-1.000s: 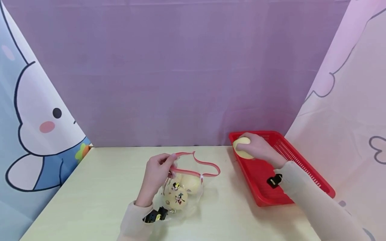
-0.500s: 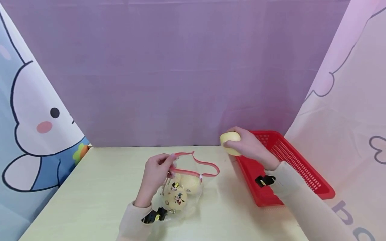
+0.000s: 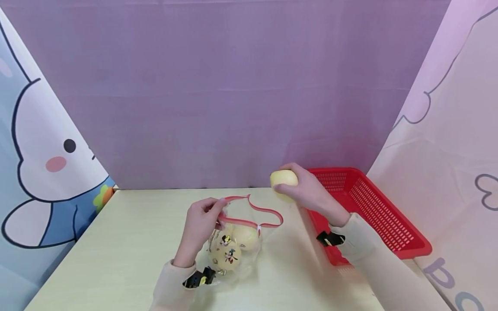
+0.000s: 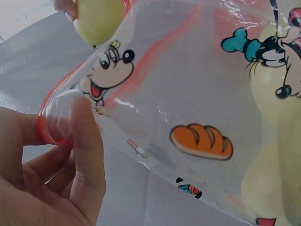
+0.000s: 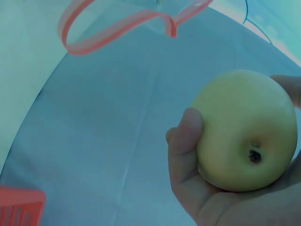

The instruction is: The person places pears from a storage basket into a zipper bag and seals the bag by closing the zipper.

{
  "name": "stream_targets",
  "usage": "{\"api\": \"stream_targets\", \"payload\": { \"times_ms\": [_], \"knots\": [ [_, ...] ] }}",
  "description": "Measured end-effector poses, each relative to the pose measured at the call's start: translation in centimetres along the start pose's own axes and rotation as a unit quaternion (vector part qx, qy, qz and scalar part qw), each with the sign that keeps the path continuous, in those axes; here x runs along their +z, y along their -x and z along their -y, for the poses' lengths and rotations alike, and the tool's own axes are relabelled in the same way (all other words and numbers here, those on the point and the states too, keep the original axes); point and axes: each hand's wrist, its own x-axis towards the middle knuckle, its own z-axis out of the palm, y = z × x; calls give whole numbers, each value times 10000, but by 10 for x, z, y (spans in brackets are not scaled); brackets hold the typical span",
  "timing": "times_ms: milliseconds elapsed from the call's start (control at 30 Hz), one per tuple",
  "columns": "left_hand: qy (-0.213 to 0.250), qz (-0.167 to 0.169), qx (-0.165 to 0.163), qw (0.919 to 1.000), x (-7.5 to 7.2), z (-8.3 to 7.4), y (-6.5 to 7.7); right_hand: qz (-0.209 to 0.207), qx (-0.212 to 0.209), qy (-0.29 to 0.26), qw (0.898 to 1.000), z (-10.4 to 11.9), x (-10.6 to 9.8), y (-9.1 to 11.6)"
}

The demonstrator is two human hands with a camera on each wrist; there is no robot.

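We see the left hand point(image 3: 200, 226) pinching the red rim point(image 3: 241, 222) of a clear bag point(image 4: 207, 99) holding yellow fruits point(image 3: 246, 239). The right hand point(image 3: 309, 192) grips another fruit point(image 3: 282, 178) near a red basket point(image 3: 383, 216).

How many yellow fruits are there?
At least 3: one fruit in the right hand, two fruits in the clear bag; others may be hidden there.
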Motion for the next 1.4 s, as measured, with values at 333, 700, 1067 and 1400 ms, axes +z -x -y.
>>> {"api": "stream_targets", "payload": {
  "times_ms": [333,700,1067,1400],
  "knots": [
    [37,6,54,10000,0,0,1,-34,-183,-259,9995,10,23,7],
    [121,8,121,9999,-2,-2,1,160,-527,-454,9975,12,56,7],
    [97,66,75,9999,0,1,-1,352,-776,-320,9958,16,76,13],
    [83,-66,97,9999,0,0,0,442,-820,38,9956,20,81,12]
  ]
}}
